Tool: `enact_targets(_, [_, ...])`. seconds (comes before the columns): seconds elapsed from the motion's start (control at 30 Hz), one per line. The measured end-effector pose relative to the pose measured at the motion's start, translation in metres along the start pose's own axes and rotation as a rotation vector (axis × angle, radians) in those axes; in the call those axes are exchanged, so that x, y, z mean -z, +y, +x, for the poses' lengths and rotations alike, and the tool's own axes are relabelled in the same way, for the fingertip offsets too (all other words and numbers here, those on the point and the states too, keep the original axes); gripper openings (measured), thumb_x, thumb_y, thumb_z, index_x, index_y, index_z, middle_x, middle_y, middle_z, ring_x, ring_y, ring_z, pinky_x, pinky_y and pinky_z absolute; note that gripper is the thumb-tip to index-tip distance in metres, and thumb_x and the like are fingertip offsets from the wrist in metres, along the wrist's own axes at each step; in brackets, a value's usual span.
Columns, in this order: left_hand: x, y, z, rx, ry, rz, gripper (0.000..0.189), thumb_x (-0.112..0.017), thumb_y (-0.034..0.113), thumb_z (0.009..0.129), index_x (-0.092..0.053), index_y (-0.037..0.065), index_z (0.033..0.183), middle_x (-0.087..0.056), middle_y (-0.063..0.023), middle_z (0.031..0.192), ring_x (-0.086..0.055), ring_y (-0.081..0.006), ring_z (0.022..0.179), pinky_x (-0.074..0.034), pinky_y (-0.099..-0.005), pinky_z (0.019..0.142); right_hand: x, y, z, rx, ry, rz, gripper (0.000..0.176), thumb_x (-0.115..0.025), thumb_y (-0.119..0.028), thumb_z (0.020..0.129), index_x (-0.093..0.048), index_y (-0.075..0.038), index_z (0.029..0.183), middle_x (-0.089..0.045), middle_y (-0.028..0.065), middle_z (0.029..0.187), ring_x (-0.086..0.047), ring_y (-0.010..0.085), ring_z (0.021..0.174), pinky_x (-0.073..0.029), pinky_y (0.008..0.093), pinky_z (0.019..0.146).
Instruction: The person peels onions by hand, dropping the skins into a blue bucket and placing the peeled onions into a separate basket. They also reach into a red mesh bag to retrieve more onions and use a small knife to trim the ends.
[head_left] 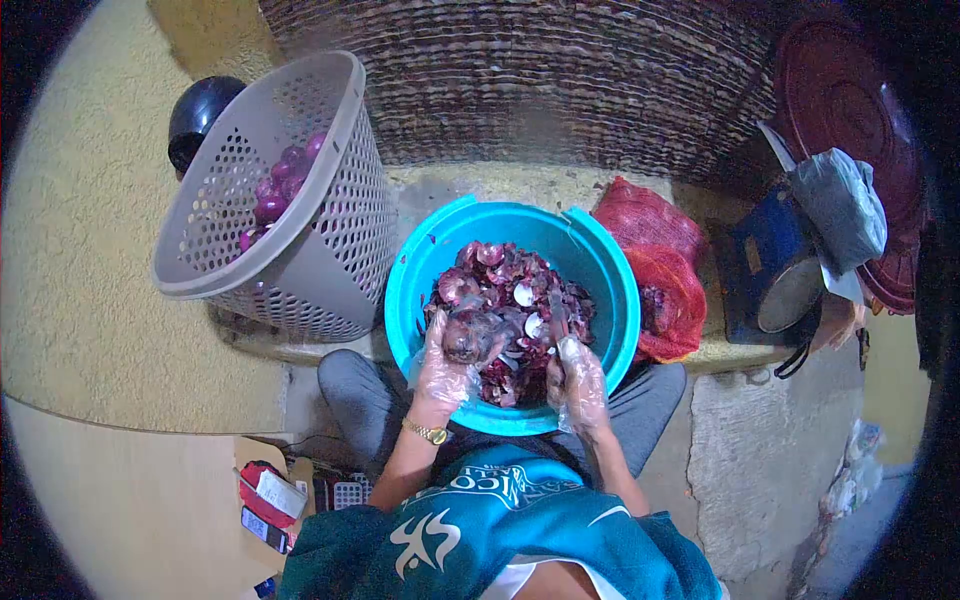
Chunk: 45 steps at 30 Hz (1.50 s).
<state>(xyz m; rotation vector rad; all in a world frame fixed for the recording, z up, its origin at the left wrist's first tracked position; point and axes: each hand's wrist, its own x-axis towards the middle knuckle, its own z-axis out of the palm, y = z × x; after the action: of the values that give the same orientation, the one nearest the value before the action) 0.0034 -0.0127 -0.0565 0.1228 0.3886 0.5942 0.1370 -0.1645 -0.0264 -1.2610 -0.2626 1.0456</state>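
A turquoise bucket (610, 270) rests between my knees, full of purple onion skins and cut ends (500, 280). My left hand (447, 365), in a clear plastic glove with a gold watch at the wrist, grips a red onion (466, 335) over the bucket. My right hand (578, 380), also gloved, holds a knife (556, 315) with its blade pointing up toward the peels, just right of the onion.
A grey perforated basket (330, 210) tilts at the left with peeled purple onions (280, 185) inside. Red mesh sacks (665, 270) lie right of the bucket. A blue scale (775, 270) and grey bag (840, 205) sit at the right. A woven wall stands behind.
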Motion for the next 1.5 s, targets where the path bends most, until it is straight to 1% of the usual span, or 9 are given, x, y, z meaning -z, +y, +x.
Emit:
enact_targets(0.2, [0.003,0.000,0.002,-0.012,0.018,0.070,0.056,-0.051,0.048,0.096,-0.044,0.011,0.136,-0.054,-0.0164,0.132,-0.055,-0.0343,0.120,-0.048,-0.0575,0.097,0.006,-0.001,0.002,-0.091,-0.071,0.091,0.036,-0.045,-0.045,0.101,-0.054,-0.013,0.115,-0.045,-0.0060,0.066,-0.042,0.0074,0.049,-0.032,0.0230,0.043])
enact_targets(0.3, [-0.005,0.000,-0.001,-0.054,0.048,0.136,0.059,-0.054,0.049,0.095,-0.043,0.010,0.137,-0.054,-0.0161,0.132,-0.055,-0.0348,0.119,-0.049,-0.0571,0.096,0.008,-0.001,0.004,0.115,-0.179,-0.025,0.034,-0.055,-0.036,0.098,-0.051,-0.007,0.118,-0.049,-0.0024,0.080,-0.049,0.0092,0.068,-0.044,0.0254,0.061])
enact_targets(0.43, [-0.003,0.002,-0.001,-0.024,0.026,0.143,0.063,-0.059,0.050,0.091,-0.044,0.009,0.136,-0.055,-0.0150,0.131,-0.056,-0.0347,0.117,-0.051,-0.0568,0.094,0.000,-0.023,0.000,0.364,-0.261,-0.233,0.029,-0.046,-0.026,0.102,-0.050,-0.004,0.122,-0.055,0.0066,0.089,-0.052,0.0139,0.078,-0.047,0.0304,0.074])
enact_targets(0.53, [-0.003,-0.001,-0.001,-0.029,0.041,0.167,0.063,-0.061,0.050,0.090,-0.046,0.008,0.134,-0.058,-0.0139,0.127,-0.059,-0.0331,0.114,-0.051,-0.0556,0.093,0.008,-0.032,0.003,0.110,-0.197,-0.586,0.030,-0.051,-0.024,0.099,-0.051,-0.003,0.120,-0.057,0.0083,0.094,-0.054,0.0146,0.080,-0.046,0.0302,0.074])
enact_targets(0.67, [-0.011,-0.001,-0.005,-0.029,0.054,0.239,0.062,-0.062,0.051,0.089,-0.050,0.006,0.131,-0.061,-0.0130,0.121,-0.062,-0.0289,0.108,-0.051,-0.0493,0.095,-0.012,-0.065,0.016,0.455,-0.260,-1.060,0.047,-0.083,-0.044,0.070,-0.066,-0.004,0.088,-0.058,0.0080,0.063,-0.059,0.0179,0.058,-0.047,0.0350,0.055])
enact_targets(0.87, [-0.015,0.000,-0.004,0.120,0.079,0.400,0.067,-0.059,0.057,0.087,-0.052,0.003,0.128,-0.063,-0.0109,0.119,-0.062,-0.0251,0.106,-0.050,-0.0448,0.097,0.002,-0.050,0.057,1.055,-0.246,-1.419,0.066,-0.077,-0.064,0.063,-0.067,-0.008,0.097,-0.064,0.0106,0.069,-0.065,0.0282,0.065,-0.048,0.0421,0.060])
enact_targets(0.9, [-0.027,-0.001,-0.010,0.134,0.060,0.443,0.077,-0.058,0.059,0.087,-0.045,0.001,0.136,-0.056,-0.0130,0.131,-0.055,-0.0252,0.119,-0.044,-0.0436,0.105,-0.015,-0.082,0.042,0.650,-0.347,-1.668,0.069,-0.075,-0.067,0.063,-0.066,-0.009,0.099,-0.064,0.0096,0.072,-0.065,0.0285,0.072,-0.047,0.0456,0.068])
enact_targets(1.0, [-0.028,-0.005,-0.008,0.211,0.011,0.365,0.079,-0.057,0.060,0.087,-0.043,0.001,0.137,-0.053,-0.0136,0.134,-0.053,-0.0267,0.122,-0.043,-0.0442,0.105,-0.002,-0.073,0.055,1.076,-0.340,-1.566,0.071,-0.072,-0.071,0.061,-0.066,-0.011,0.098,-0.062,0.0091,0.069,-0.065,0.0290,0.070,-0.048,0.0460,0.068])
enact_targets(1.5, [-0.024,-0.010,-0.003,0.105,-0.043,0.417,0.075,-0.053,0.060,0.089,-0.045,0.002,0.135,-0.053,-0.0126,0.134,-0.052,-0.0261,0.123,-0.042,-0.0447,0.107,-0.003,-0.085,0.053,0.969,-0.458,-1.526,0.069,-0.076,-0.069,0.056,-0.059,-0.008,0.083,-0.059,0.0140,0.062,-0.064,0.0353,0.062,-0.049,0.0459,0.056])
